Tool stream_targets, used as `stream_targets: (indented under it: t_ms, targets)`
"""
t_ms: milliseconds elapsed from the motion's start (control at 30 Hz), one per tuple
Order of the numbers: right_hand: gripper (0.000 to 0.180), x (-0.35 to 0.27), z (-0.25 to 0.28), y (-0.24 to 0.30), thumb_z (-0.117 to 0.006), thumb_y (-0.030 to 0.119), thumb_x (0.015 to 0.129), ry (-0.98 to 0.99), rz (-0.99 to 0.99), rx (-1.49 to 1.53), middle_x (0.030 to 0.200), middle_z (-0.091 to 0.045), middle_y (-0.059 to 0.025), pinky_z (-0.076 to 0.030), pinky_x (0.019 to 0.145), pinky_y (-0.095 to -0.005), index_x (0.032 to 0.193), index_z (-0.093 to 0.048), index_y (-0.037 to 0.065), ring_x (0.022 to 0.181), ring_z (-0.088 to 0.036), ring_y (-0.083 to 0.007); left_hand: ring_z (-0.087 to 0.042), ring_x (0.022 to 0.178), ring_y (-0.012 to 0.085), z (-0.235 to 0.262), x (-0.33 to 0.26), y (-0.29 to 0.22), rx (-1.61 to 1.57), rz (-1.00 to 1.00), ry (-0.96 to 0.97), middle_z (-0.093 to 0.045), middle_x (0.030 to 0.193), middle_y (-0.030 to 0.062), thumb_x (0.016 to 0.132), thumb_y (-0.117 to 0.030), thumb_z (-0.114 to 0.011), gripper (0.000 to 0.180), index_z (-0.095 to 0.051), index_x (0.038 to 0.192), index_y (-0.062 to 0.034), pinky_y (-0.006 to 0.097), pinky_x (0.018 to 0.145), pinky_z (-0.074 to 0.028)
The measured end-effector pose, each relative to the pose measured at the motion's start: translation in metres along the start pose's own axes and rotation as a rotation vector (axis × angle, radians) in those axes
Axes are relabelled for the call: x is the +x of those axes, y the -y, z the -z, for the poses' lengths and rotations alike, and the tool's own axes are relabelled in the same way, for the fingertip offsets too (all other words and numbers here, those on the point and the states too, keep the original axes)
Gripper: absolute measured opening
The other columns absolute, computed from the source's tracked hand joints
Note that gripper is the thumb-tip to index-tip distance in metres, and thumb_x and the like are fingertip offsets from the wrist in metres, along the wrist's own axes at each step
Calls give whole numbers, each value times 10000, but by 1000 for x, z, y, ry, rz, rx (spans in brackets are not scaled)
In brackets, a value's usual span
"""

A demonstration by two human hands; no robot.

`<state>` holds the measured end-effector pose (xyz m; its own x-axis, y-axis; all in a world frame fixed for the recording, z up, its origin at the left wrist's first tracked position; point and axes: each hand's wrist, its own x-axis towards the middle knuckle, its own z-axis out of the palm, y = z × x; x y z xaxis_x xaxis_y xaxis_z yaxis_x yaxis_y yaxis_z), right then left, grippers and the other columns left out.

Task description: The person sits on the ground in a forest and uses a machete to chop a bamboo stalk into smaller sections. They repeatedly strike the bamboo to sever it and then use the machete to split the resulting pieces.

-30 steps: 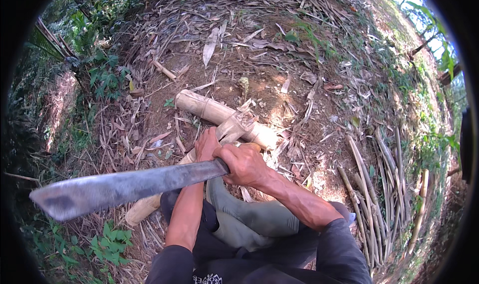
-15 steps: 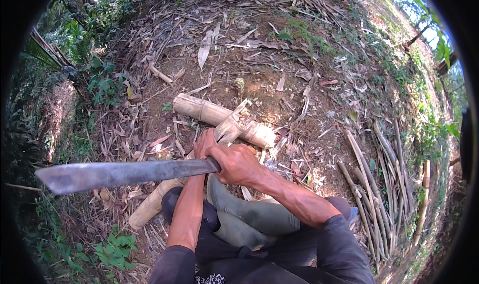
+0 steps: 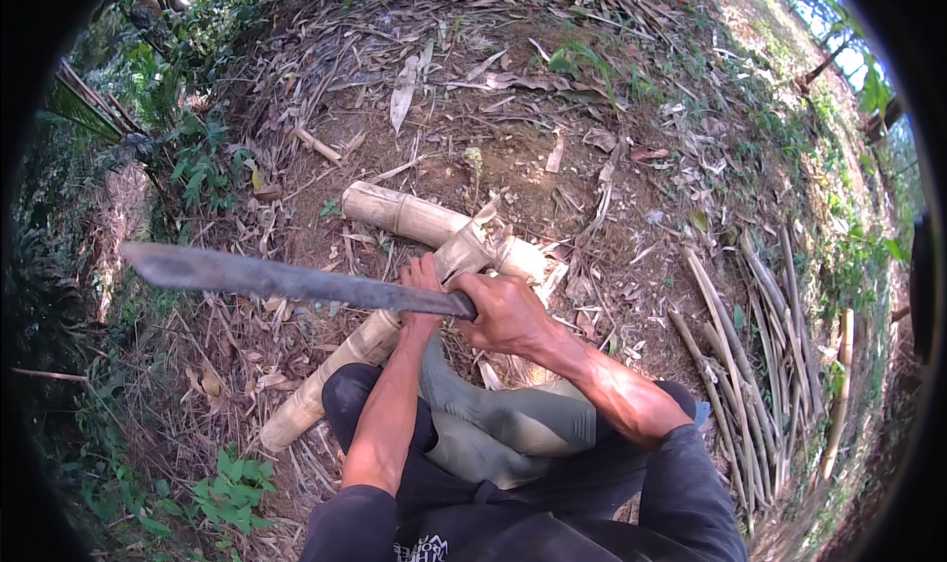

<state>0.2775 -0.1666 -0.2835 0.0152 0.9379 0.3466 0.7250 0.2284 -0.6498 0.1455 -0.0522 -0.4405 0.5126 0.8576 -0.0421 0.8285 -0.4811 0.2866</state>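
My right hand is closed round the handle end of a machete. The long, dark grey machete blade points left and passes over my left wrist. Below it, my left hand grips a thick bamboo pole, close to the pole's split, splintered upper end. That end lies across a second, shorter bamboo piece on the ground. My hand and the blade cover part of the gripped pole.
Green rubber boots are below my hands, close to the pole. On the right lies a bundle of thin sticks. Dry leaves and bamboo litter cover the slope. Leafy green plants grow at the lower left.
The machete and my right hand have shifted right, and the blade tip has risen in view. My left hand stays at the bamboo pole, its fingers showing more.
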Motion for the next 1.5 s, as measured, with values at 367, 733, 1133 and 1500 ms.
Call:
stream_targets:
  t_ms: [367, 733, 1133, 1500]
  targets:
    - [221, -74, 33, -139, -564, 110, 759, 364, -685, -347, 795, -663, -264, -528, 737, -516, 923, -628, -23, 785, -680, -410, -521, 1127, 333, 15, 0, -13, 2, 13, -25, -540, 1182, 123, 596, -339, -860, 858, -453, 1304, -75, 496, 901, -404]
    - [213, -94, 13, -127, -618, 132, 792, 248, -680, -292, 711, -636, -255, -511, 653, -508, 928, -583, -27, 693, -652, -421, -514, 1128, 389, 30, 4, -12, -102, 25, 64, -530, 1149, 165, 596, -300, -877, 859, -432, 1294, -72, 531, 907, -409]
    - [358, -5, -5, -39, -725, 109, 665, -27, 168, 7, 732, -610, -113, -517, 577, -417, 980, -561, 58, 657, -656, -288, -553, 1094, 383, -23, -8, 9, 297, -149, -275, -562, 1135, 161, 726, -384, -758, 698, -458, 1279, -82, 543, 900, -418]
    - [230, -16, 9, -30, -661, 48, 719, 49, -201, -26, 653, -634, -152, -508, 534, -430, 934, -584, 28, 538, -627, -308, -567, 1050, 329, 3, -9, -7, 118, -29, -157, -560, 1115, 125, 647, -451, -811, 797, -463, 1258, -74, 500, 850, -428]
